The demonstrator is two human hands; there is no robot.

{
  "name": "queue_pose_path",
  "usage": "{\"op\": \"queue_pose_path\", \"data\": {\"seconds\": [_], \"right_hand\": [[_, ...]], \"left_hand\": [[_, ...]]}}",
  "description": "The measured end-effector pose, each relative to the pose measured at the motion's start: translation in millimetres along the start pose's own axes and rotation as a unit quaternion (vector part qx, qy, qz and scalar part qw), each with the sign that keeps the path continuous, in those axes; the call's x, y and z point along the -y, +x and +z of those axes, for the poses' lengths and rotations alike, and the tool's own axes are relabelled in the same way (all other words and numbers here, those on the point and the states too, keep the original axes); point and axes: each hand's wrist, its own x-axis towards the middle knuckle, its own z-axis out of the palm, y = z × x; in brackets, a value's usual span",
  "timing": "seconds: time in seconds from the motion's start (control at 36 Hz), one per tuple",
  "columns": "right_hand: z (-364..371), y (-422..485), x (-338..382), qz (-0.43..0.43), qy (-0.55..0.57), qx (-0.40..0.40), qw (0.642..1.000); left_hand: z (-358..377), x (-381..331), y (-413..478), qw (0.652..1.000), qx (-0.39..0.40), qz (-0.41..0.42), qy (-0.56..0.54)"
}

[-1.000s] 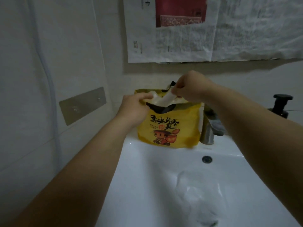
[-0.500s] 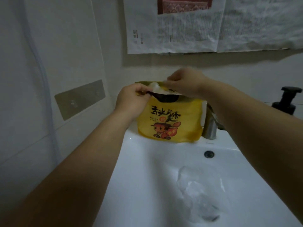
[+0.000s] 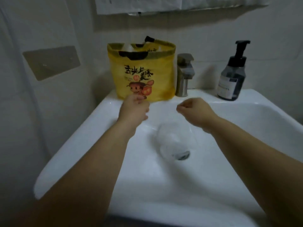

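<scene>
Sink [image 3: 101, 112]: both hands [image 3: 133, 108] [image 3: 195, 110] released bag [image 3: 160, 79].

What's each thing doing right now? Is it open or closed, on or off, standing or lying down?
Bag: upright on the sink ledge, top open, things inside.
Tap: off, no water running.
Soap bottle: upright, pump on top.
Clear plastic: lying in the basin, partly over the drain.
Sink: not filled.
Left hand: fingers curled, holds nothing.
Right hand: fingers curled, holds nothing.
</scene>
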Motion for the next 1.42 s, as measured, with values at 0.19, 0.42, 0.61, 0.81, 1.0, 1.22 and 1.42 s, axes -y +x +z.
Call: {"op": "queue_pose_path", "data": {"seconds": [0.19,0.42,0.61,0.81,1.0,1.22,1.42], "right_hand": [[25,-25,-33,0.068,-0.239,0.27,0.93],[15,-18,-23,0.109,0.301,0.068,0.945],[-25,-32,12,0.145,0.615,0.046,0.774],[-46,-41,-2,0.121,0.77,0.057,0.624],[-31,-44,-4,0.156,0.603,-0.082,0.778],[-10,-49,-4,0.058,0.354,0.088,0.929],[0,-33,-14,0.093,0.27,-0.023,0.958]], "left_hand": [[18,29,-24,0.962,0.163,0.006,0.218],[15,39,-18,0.956,0.153,-0.022,0.249],[14,12,-38,0.968,0.247,-0.028,0.021],[23,-10,-42,0.941,0.291,-0.07,-0.16],[31,13,-33,0.991,0.085,-0.038,-0.093],[23,27,-31,0.988,0.038,0.109,0.099],[14,24,-27,0.989,0.019,0.124,0.081]]}}
